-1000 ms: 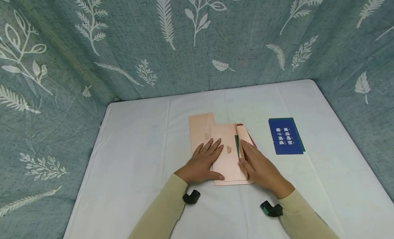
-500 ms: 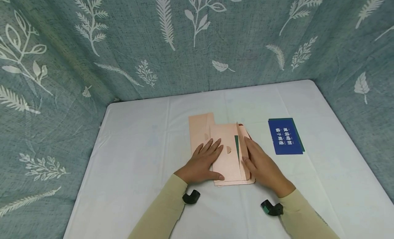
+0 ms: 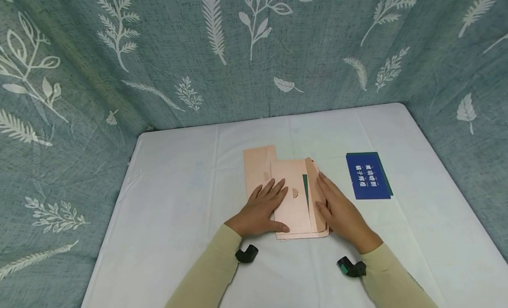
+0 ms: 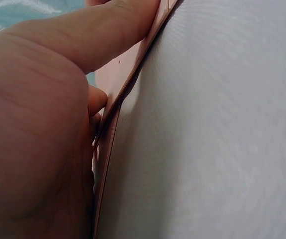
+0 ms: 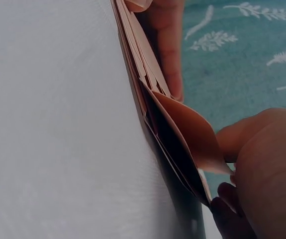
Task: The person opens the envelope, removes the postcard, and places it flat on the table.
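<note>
A stack of pale pink envelopes (image 3: 291, 171) lies mid-table, the top one with its flap (image 3: 315, 197) lifted along the right side. Inside its opening shows a strip of a green card (image 3: 305, 189). My left hand (image 3: 263, 208) lies spread over the stack's left part, fingers straight and thumb along the near edge. With my right hand (image 3: 343, 215) I hold the flap at its outer edge; in the right wrist view the flap (image 5: 197, 132) stands up between thumb and fingers. Most of those fingers are hidden from above.
Another pink envelope (image 3: 258, 162) lies behind and left of the stack, partly under it. To the right sit a blue card (image 3: 368, 175) with white characters and a green card (image 3: 385, 175) beneath it. A white cloth covers the table (image 3: 174, 180); patterned curtains (image 3: 166, 52) surround it.
The top envelope's flap has turned outward to the right, and my right hand has shifted slightly right with it. My left hand stays where it was.
</note>
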{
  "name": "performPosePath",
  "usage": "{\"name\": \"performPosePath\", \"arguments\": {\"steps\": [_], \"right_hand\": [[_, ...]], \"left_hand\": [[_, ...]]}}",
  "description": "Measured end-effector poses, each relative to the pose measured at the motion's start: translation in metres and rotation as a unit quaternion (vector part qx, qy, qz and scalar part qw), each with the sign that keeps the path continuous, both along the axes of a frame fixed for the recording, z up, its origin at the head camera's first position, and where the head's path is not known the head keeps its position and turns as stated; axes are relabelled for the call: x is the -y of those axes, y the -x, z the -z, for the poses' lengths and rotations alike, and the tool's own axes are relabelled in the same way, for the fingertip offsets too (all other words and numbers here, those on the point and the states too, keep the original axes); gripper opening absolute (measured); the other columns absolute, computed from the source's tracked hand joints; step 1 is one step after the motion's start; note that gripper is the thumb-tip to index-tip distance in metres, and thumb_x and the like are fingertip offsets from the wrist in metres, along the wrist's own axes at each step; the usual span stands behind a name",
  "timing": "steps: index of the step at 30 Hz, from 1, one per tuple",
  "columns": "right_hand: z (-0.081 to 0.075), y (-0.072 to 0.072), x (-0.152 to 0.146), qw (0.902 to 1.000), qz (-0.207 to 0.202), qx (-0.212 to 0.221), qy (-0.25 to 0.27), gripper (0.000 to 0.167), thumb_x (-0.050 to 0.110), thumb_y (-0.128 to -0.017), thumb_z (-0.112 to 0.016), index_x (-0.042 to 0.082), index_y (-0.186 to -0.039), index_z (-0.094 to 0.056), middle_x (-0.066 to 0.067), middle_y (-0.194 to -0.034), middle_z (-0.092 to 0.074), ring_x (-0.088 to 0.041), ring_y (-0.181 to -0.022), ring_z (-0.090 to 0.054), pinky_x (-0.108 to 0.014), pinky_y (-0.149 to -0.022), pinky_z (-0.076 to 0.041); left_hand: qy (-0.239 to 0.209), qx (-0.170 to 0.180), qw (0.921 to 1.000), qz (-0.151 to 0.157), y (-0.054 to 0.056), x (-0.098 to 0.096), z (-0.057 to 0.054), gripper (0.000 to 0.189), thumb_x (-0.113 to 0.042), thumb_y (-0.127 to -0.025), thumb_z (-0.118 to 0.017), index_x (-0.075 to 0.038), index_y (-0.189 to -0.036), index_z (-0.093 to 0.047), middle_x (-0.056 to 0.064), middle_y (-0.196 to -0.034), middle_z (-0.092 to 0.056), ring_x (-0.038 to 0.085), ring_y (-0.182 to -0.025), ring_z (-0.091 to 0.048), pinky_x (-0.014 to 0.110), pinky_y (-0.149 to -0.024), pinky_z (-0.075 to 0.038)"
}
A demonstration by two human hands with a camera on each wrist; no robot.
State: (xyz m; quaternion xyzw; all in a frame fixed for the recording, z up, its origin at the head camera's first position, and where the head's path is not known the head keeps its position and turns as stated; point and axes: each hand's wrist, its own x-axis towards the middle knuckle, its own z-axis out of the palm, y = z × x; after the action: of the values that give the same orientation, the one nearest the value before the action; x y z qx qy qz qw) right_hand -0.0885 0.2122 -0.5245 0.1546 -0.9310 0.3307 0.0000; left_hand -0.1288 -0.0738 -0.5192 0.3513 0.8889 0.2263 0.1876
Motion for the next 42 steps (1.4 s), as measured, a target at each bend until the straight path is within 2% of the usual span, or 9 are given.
{"name": "performPosePath", "arguments": {"steps": [4, 10, 18, 22, 27, 34, 42], "right_hand": [[-0.001, -0.001, -0.001, 0.9999, 0.009, 0.004, -0.014, 0.066, 0.009, -0.109, -0.066, -0.007, -0.165, -0.036, -0.015, -0.177, -0.025, -0.038, -0.159, -0.03, -0.055, -0.122, -0.032], [-0.001, -0.001, -0.004, 0.9987, 0.012, 0.0, -0.05, 0.058, 0.01, -0.107, -0.07, -0.011, -0.156, -0.049, -0.022, -0.171, -0.036, -0.042, -0.157, -0.033, -0.057, -0.121, -0.032], [0.004, 0.001, -0.004, 0.9968, -0.008, -0.004, -0.079, 0.054, 0.012, -0.108, -0.067, -0.011, -0.154, -0.052, -0.022, -0.168, -0.041, -0.04, -0.156, -0.035, -0.055, -0.122, -0.033], [0.005, 0.002, -0.005, 0.9964, -0.013, -0.011, -0.083, 0.054, 0.013, -0.108, -0.067, -0.011, -0.154, -0.052, -0.022, -0.168, -0.04, -0.04, -0.156, -0.035, -0.056, -0.121, -0.033], [0.005, 0.002, -0.007, 0.9965, -0.014, -0.01, -0.081, 0.054, 0.014, -0.108, -0.068, -0.011, -0.153, -0.052, -0.022, -0.168, -0.041, -0.04, -0.156, -0.035, -0.056, -0.121, -0.033], [0.005, 0.002, -0.008, 0.9971, -0.012, -0.012, -0.074, 0.053, 0.012, -0.108, -0.068, -0.011, -0.153, -0.053, -0.021, -0.167, -0.042, -0.04, -0.156, -0.036, -0.056, -0.121, -0.034], [0.004, 0.001, -0.009, 0.9971, -0.013, -0.011, -0.074, 0.053, 0.011, -0.108, -0.068, -0.011, -0.153, -0.053, -0.021, -0.167, -0.043, -0.039, -0.156, -0.036, -0.056, -0.121, -0.034]], "left_hand": [[0.001, 0.001, 1.0, 0.002, 0.0, 0.0, 0.0, 0.113, -0.064, -0.096, -0.076, -0.011, -0.175, -0.016, -0.001, -0.181, 0.004, 0.022, -0.164, 0.013, 0.054, -0.129, 0.003], [0.0, 0.001, 1.0, 0.001, 0.0, 0.001, 0.002, 0.113, -0.064, -0.095, -0.076, -0.011, -0.175, -0.016, -0.002, -0.182, 0.004, 0.021, -0.164, 0.013, 0.054, -0.129, 0.002], [0.006, 0.012, 0.9998, -0.016, -0.001, -0.002, -0.002, 0.112, -0.064, -0.095, -0.077, -0.013, -0.175, -0.016, -0.005, -0.181, 0.003, 0.018, -0.164, 0.012, 0.051, -0.129, 0.003], [-0.002, -0.005, 0.9989, -0.047, -0.005, -0.01, -0.003, 0.104, -0.058, -0.099, -0.075, -0.009, -0.174, -0.022, -0.001, -0.182, -0.008, 0.023, -0.166, 0.003, 0.055, -0.129, -0.002], [-0.027, -0.027, 0.994, -0.103, -0.011, -0.031, 0.0, 0.094, -0.049, -0.103, -0.072, 0.002, -0.169, -0.028, 0.011, -0.18, -0.017, 0.036, -0.165, -0.007, 0.06, -0.128, -0.008], [-0.045, -0.038, 0.983, -0.174, -0.02, -0.058, 0.003, 0.091, -0.042, -0.103, -0.073, 0.006, -0.167, -0.03, 0.018, -0.179, -0.016, 0.04, -0.164, -0.009, 0.061, -0.128, -0.011], [-0.054, -0.068, 0.9721, -0.218, -0.027, -0.08, 0.006, 0.087, -0.036, -0.102, -0.074, 0.01, -0.164, -0.034, 0.024, -0.177, -0.018, 0.043, -0.163, -0.012, 0.064, -0.126, -0.014]]}}
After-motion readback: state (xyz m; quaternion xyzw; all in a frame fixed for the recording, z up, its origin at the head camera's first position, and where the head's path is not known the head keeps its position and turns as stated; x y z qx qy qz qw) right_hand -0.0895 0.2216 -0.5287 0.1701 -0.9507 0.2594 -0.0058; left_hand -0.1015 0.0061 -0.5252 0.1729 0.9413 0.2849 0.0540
